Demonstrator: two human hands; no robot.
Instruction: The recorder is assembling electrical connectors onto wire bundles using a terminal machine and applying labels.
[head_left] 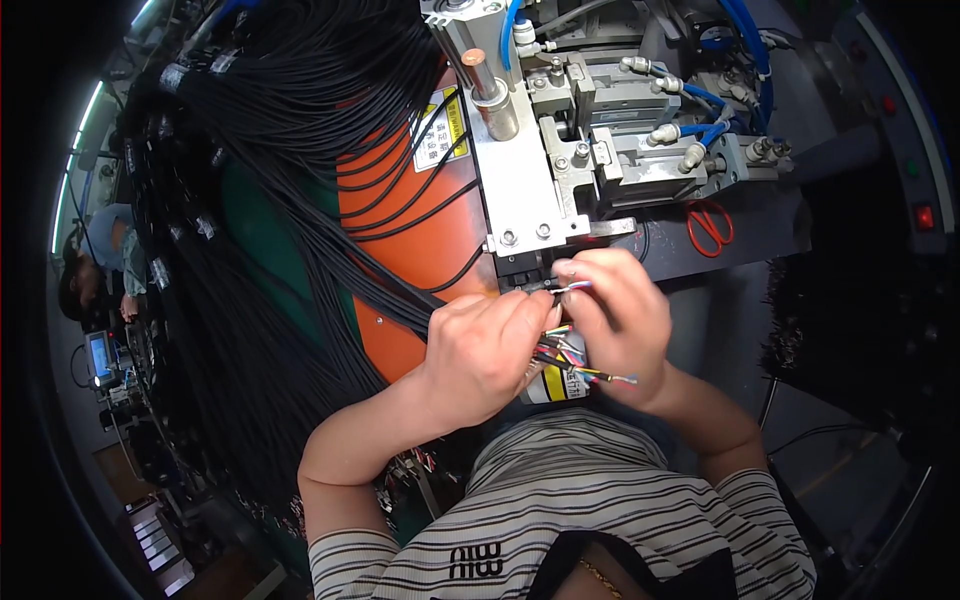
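My left hand point(478, 345) is closed around several black cables, whose fanned ends point(590, 375) show thin coloured inner wires below the fingers. Close beside it, my right hand point(628, 318) is curled with thumb and forefinger at a thin blue-and-white wire point(577, 286). Fingertips of both hands nearly meet just in front of the metal fixture point(520, 190). What the lower fingers of my right hand touch is hidden.
Thick bundles of black cable point(290, 130) cover the left side, over an orange plate point(410, 240). Pneumatic clamps point(640, 150) with blue hoses stand behind my right hand. Orange-handled scissors point(709, 228) lie at right. A red button point(925, 217) glows far right; another person point(105, 250) sits far left.
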